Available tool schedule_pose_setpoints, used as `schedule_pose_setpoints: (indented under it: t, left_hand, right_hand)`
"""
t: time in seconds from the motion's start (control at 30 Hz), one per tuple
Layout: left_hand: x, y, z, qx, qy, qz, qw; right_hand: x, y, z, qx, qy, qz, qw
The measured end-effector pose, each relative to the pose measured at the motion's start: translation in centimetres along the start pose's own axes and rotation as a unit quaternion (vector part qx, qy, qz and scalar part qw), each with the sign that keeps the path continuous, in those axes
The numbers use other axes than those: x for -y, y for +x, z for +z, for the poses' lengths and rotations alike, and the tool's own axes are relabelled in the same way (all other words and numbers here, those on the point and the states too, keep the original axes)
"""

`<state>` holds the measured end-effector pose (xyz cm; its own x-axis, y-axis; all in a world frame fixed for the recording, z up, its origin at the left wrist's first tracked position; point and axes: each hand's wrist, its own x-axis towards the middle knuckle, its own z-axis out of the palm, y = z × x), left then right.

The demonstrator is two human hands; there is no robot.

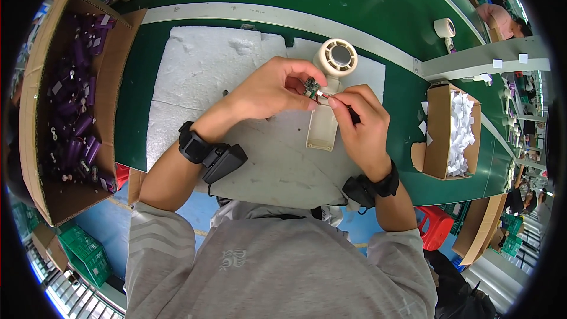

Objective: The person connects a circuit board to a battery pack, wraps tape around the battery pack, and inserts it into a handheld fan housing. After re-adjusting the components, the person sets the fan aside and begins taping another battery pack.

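Note:
A cream handheld fan (322, 129) lies on the foam pad, its round head (335, 57) pointing away from me and its handle toward me. Above the handle, my left hand (277, 90) pinches a small green circuit board (311, 87) between thumb and fingers. My right hand (361, 119) is closed at the board's right side, finger and thumb on a small white connector (321, 93) with thin red and dark wires. Whether the connector is fully seated in the board is too small to tell. Black devices are strapped to both my wrists.
White foam sheets (207, 62) cover the green bench. On the left stands a cardboard box (106, 106) of purple battery cells; on the right, a smaller box (437, 136) holds white paper pieces. Another fan (444, 28) lies beyond the rail. A red stool (435, 227) is below right.

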<state>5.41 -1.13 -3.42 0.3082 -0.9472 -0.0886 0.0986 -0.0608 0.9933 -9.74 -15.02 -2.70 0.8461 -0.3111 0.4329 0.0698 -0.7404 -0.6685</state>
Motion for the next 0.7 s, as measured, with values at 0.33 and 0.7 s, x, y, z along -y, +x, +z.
schedule_pose_setpoints:
  t: [0.33,0.7]
  left_hand:
    - [0.29,-0.04,0.11,0.014,0.000,0.002,1.000]
    - [-0.30,-0.02,0.05,-0.014,-0.038,0.008,0.999]
  right_hand:
    - [-0.19,-0.02,0.29,0.035,0.029,0.017,0.999]
    - [-0.39,0.08,0.18,0.044,0.032,0.035,0.998]
